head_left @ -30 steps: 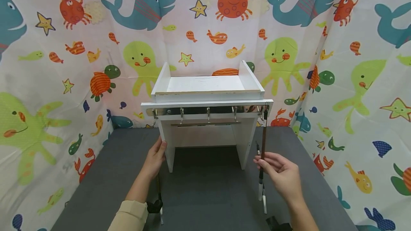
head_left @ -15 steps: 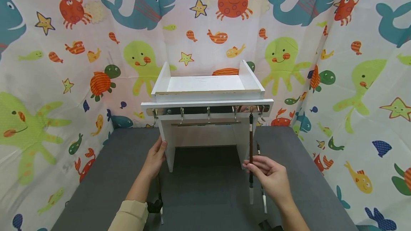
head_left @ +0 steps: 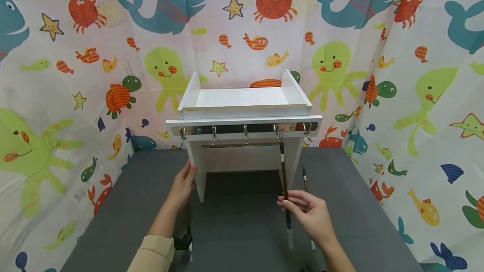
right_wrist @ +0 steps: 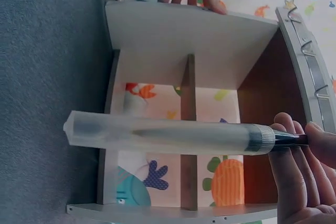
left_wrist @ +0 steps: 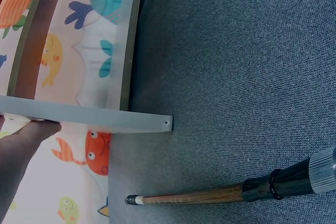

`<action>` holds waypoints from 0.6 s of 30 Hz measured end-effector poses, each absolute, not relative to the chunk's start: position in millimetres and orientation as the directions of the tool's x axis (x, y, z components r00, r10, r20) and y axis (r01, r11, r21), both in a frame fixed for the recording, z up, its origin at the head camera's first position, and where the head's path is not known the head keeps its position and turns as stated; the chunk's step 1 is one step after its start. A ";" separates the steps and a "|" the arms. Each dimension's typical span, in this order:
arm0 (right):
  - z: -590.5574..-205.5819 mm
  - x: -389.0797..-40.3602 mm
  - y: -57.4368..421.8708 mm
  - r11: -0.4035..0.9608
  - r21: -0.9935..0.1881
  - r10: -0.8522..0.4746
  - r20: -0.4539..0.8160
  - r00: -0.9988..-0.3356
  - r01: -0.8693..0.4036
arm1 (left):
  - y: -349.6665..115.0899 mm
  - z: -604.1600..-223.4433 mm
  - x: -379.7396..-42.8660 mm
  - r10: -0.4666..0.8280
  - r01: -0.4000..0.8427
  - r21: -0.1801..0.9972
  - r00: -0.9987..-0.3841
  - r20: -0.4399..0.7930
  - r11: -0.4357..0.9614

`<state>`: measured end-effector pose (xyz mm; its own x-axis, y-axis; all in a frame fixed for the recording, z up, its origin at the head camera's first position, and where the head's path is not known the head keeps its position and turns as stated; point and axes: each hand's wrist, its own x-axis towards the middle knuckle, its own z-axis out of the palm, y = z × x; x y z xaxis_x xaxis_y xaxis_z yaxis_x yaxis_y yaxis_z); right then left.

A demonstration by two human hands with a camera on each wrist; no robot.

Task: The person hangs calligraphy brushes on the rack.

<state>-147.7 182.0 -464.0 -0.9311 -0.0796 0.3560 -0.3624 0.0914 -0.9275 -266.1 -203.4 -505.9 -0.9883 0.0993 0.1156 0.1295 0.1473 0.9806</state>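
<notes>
A white wooden shelf rack [head_left: 242, 98] stands on the grey surface, with a row of metal hooks along its front. My left hand [head_left: 181, 188] grips the rack's left side panel [head_left: 196, 171]. My right hand [head_left: 308, 212] pinches a calligraphy brush [head_left: 284, 171] by its dark lower handle, nearly upright, with its cap down. The brush's top end meets the fourth hook [head_left: 276, 132] from the left; whether its loop is on the hook I cannot tell. In the right wrist view, the brush's clear plastic cap [right_wrist: 173, 134] shows pale bristles inside.
Another capped brush [head_left: 305, 179] lies right of the rack, partly hidden by the right hand. On the left, a third brush [left_wrist: 194, 196] lies beside the rack, partly covered by the left arm in the head view. A curtain [head_left: 234, 49] printed with sea animals encloses the back and sides.
The right hand has carried the brush leftward, from the rightmost hook past the right side panel to the fourth hook. The left hand has stayed on the left panel.
</notes>
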 end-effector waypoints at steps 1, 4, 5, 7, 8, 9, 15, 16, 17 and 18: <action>-465.2 -148.0 181.8 0.093 -0.929 -0.083 0.351 -0.933 -0.358 | -203.1 -505.3 -265.7 0.098 0.133 0.980 -0.988 0.119 0.150; -467.8 -148.6 181.1 0.095 -0.933 -0.089 0.340 -0.936 -0.347 | -202.2 -503.5 -265.3 0.096 0.137 0.979 -0.988 0.124 0.149; -468.4 -148.6 180.8 0.094 -0.934 -0.091 0.336 -0.937 -0.344 | -202.1 -503.1 -265.3 0.095 0.138 0.979 -0.988 0.125 0.150; -469.0 -148.9 180.2 0.092 -0.936 -0.094 0.332 -0.939 -0.340 | -202.1 -503.1 -265.4 0.093 0.140 0.978 -0.988 0.126 0.153; -469.2 -149.2 179.8 0.087 -0.937 -0.094 0.331 -0.939 -0.339 | -202.1 -503.2 -265.5 0.093 0.139 0.979 -0.988 0.126 0.152; -469.2 -149.5 179.5 0.082 -0.938 -0.095 0.330 -0.939 -0.338 | -202.2 -503.4 -265.6 0.093 0.141 0.978 -0.987 0.127 0.153; -469.9 -154.0 178.1 0.066 -0.945 -0.092 0.314 -0.945 -0.320 | -202.7 -503.3 -266.7 0.096 0.130 0.980 -0.989 0.116 0.150; -470.1 -155.0 177.9 0.064 -0.947 -0.091 0.309 -0.947 -0.315 | -202.7 -503.0 -266.7 0.096 0.125 0.981 -0.989 0.111 0.150; -470.6 -156.2 177.7 0.063 -0.948 -0.090 0.305 -0.948 -0.311 | -202.5 -502.5 -266.6 0.097 0.121 0.981 -0.989 0.107 0.152; -471.1 -157.6 177.5 0.062 -0.950 -0.091 0.302 -0.949 -0.308 | -202.4 -501.7 -266.2 0.097 0.114 0.982 -0.990 0.100 0.153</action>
<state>-157.6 177.5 -471.1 -0.9491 -0.0910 0.3016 -0.3076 0.0615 -0.9495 -266.2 -202.4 -501.7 -0.9903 0.0970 0.0999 0.1140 0.1530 0.9816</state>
